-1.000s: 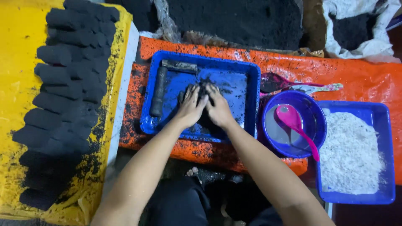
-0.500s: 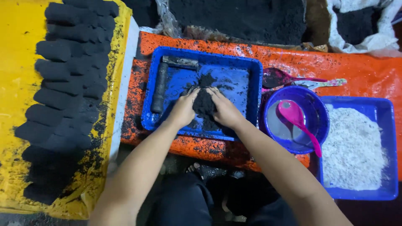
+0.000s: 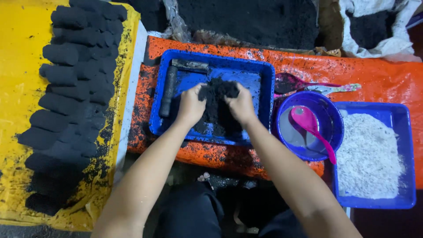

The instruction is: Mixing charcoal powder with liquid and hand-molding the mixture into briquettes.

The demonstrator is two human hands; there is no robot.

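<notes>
My left hand (image 3: 190,105) and my right hand (image 3: 240,105) are cupped on either side of a heap of black powdery mix (image 3: 216,97), pressing it together between them inside a blue tray (image 3: 260,75). Both hands are smeared black. A dark cylindrical mould with a metal rod (image 3: 168,90) lies along the tray's left side. The tray rests on an orange sheet (image 3: 387,83).
Rows of black pressed briquettes (image 3: 72,79) lie on a yellow sheet (image 3: 17,57) at left. A blue bowl (image 3: 328,117) holds water and a pink spoon (image 3: 310,125). A second blue tray (image 3: 410,154) holds white powder. Dark spoons (image 3: 308,84) lie behind the bowl. Black powder fills sacks at the top.
My hands lay flat on the mix near the tray's front; they have since spread, scooped the mix and gathered it into a raised heap between them.
</notes>
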